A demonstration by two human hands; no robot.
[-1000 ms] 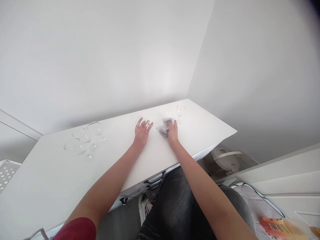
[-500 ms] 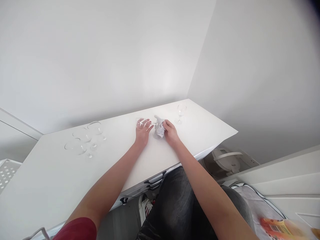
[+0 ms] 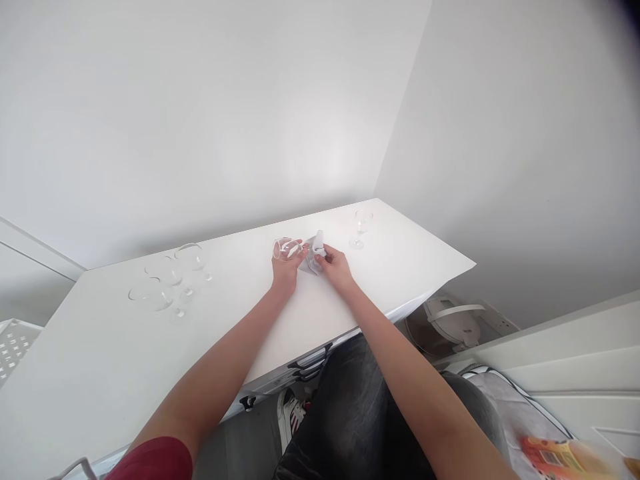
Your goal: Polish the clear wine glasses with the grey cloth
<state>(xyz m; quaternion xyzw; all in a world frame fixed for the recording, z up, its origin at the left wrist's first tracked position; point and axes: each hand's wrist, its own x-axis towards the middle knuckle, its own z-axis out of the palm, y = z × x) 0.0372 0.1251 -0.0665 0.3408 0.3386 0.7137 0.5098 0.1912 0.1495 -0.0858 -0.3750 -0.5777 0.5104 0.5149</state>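
Note:
My left hand point(image 3: 285, 267) is wrapped round the bowl of a clear wine glass point(image 3: 283, 248) that lies tilted on its side over the white tabletop point(image 3: 250, 313). My right hand point(image 3: 336, 265) pinches a crumpled white cloth point(image 3: 315, 248) pressed against the stem end of that glass. The two hands sit close together near the far edge of the table. One more wine glass point(image 3: 361, 227) stands upright to the right of my right hand.
Three clear wine glasses point(image 3: 167, 283) stand grouped at the left of the table. A white perforated basket point(image 3: 15, 340) shows at the far left. Below the table are drawers point(image 3: 305, 363), a white appliance point(image 3: 453, 320) and an orange packet point(image 3: 560, 457).
My right hand has drawn the cloth leftward from near the standing glass to the held glass. My left hand has closed round the bowl and lifted it slightly.

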